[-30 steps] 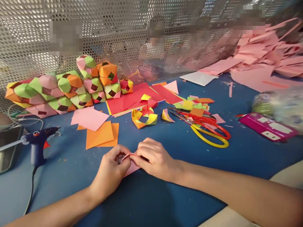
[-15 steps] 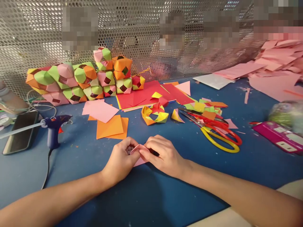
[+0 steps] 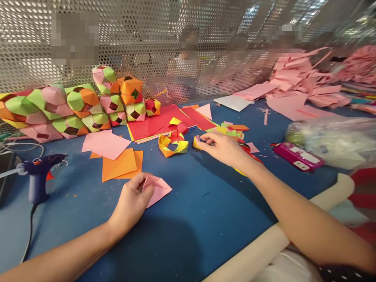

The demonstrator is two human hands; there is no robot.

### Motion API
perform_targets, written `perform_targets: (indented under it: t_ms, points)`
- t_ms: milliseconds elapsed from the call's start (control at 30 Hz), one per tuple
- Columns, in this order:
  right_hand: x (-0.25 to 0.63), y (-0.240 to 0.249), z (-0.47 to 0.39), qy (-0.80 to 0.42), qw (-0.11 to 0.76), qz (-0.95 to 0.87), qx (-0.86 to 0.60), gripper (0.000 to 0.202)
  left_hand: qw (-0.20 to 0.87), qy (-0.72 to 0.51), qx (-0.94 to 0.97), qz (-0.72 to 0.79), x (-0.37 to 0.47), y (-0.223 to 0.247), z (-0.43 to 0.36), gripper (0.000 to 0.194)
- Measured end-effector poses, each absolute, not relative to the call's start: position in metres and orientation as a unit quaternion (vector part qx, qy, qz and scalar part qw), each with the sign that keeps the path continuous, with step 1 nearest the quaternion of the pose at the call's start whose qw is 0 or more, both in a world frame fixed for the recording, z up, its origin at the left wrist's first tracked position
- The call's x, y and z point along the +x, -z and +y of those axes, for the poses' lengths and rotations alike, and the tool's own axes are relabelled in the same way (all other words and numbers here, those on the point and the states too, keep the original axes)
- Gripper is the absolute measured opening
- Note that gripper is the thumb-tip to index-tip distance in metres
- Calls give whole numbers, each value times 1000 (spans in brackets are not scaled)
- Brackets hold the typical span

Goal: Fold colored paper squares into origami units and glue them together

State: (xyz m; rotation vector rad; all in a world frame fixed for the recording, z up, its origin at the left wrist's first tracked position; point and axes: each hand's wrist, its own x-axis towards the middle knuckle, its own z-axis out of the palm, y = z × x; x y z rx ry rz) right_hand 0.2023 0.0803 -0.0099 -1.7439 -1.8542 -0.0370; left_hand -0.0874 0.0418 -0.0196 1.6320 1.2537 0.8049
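My left hand (image 3: 133, 199) is closed on a pink folded paper (image 3: 158, 190), its creased flap pinched between thumb and fingers just above the table. Farther off to the right, my right hand (image 3: 220, 147) has its thumb and fingertips on a small yellow-and-pink folded paper piece (image 3: 196, 142). Just left of that piece lies an origami ring (image 3: 173, 144) of yellow, orange and red paper. Scissors with red and yellow handles (image 3: 240, 172) are mostly hidden behind my right hand and wrist.
Orange paper squares (image 3: 119, 164) and pink sheets (image 3: 107, 144) lie left of centre. A blue glue gun (image 3: 38, 176) stands at the left. Stacked origami balls (image 3: 84, 102) line the perforated metal screen (image 3: 158, 23). A magenta power strip (image 3: 296, 156) lies at the right.
My right hand has let go of the pink paper and moved forward and right to the small folded piece. My left hand keeps the pink paper. The view has swung right.
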Motion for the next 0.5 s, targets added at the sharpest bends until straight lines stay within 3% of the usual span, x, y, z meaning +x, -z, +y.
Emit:
perform_targets:
  t_ms: [133, 500]
  points:
    - [207, 27, 87, 39, 244, -718, -651, 11, 434, -306, 664, 527, -87, 17, 42, 18]
    - [199, 52, 103, 92, 378, -705, -593, 16, 440, -295, 677, 510, -88, 15, 41, 16]
